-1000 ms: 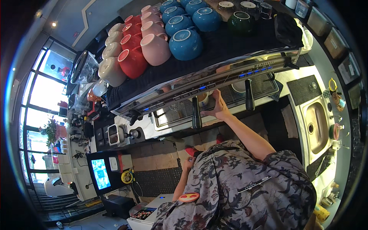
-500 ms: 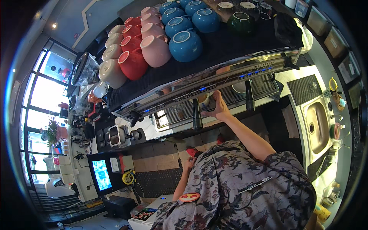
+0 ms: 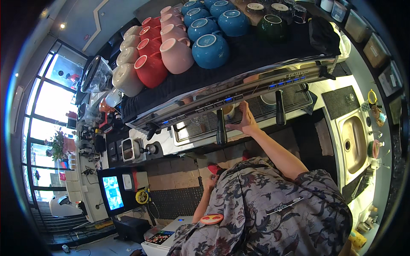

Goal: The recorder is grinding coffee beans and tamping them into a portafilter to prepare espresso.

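Note:
My right hand [image 3: 245, 123] reaches to the espresso machine [image 3: 200, 110], thumb and fingers apart. A cup [image 3: 229, 112] with brown liquid stands on the drip tray [image 3: 253, 109], under the machine's front. My fingers stretch up along the cup's right side, and the thumb points toward the black portafilter handle [image 3: 221, 130]. Whether the fingers touch the cup is hard to see. A second portafilter handle [image 3: 280, 112] sticks out further right, with a pale round vessel [image 3: 268, 98] behind it. My left hand [image 3: 210, 182] hangs low by my shirt, its fingers too small and partly hidden to read.
Upturned blue [image 3: 210, 51], pink [image 3: 175, 56], red [image 3: 150, 71] and cream mugs [image 3: 127, 80] stand in rows on the machine's top. A steel sink [image 3: 354, 147] lies to the right. A lit screen [image 3: 112, 193] and a metal container [image 3: 128, 149] are at the left.
The view has shifted slightly, so the machine and mugs appear a little further right. My right hand stays beside the cup and my left hand stays low, both almost unmoved.

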`<state>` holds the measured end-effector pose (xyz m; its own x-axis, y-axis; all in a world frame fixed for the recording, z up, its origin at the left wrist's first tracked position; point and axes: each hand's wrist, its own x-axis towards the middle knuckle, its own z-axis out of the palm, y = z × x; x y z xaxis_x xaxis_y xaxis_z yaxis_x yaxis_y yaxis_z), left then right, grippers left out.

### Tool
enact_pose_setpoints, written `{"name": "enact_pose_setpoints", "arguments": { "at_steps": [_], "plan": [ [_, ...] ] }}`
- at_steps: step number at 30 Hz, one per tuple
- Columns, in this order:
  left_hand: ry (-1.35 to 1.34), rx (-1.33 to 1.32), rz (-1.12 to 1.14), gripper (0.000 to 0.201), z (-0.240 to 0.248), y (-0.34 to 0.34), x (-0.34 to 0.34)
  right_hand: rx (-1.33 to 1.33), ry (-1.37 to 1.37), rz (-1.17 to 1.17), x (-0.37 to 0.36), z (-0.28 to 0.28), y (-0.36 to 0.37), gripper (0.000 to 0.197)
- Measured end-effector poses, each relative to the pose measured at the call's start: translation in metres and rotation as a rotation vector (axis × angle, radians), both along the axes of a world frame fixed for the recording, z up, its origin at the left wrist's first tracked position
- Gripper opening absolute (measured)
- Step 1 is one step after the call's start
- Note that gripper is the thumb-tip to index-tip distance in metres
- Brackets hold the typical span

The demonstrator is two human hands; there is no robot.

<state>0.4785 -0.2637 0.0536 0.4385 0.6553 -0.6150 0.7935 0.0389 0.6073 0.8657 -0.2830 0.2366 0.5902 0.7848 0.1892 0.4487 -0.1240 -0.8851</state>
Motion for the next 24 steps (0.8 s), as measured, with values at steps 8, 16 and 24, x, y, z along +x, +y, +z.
{"name": "enact_pose_setpoints", "arguments": {
  "at_steps": [8, 16, 24],
  "plan": [
    [0.029, 0.042, -0.022, 0.046, -0.007, 0.001, -0.003, 0.035, 0.008, 0.011, 0.0, 0.004, 0.001, 0.121],
    [0.013, 0.063, -0.04, 0.043, -0.021, 0.004, -0.009, 0.065, 0.006, 0.024, 0.003, 0.001, 0.001, 0.116],
    [-0.001, 0.009, -0.042, 0.042, -0.01, 0.004, 0.001, 0.045, -0.003, 0.0, 0.005, -0.002, -0.002, 0.115]
  ]
}}
